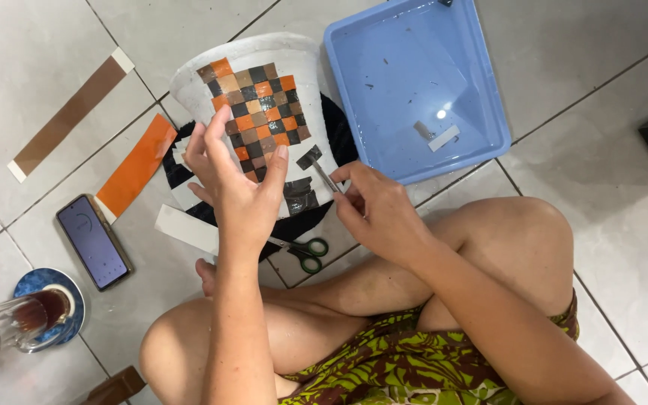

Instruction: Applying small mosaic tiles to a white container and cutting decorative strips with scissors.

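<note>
Here the left hand [238,184] lies spread against the white pot [264,112], steadying it, while the right hand [373,210] pinches tweezers [324,176] on a small dark tile [309,157]. The pot lies tilted on the floor at twelve o'clock from the hands. Judging by its orange, brown and black checkered patch, roughly half this face is tiled; the white margins remain bare.
</note>
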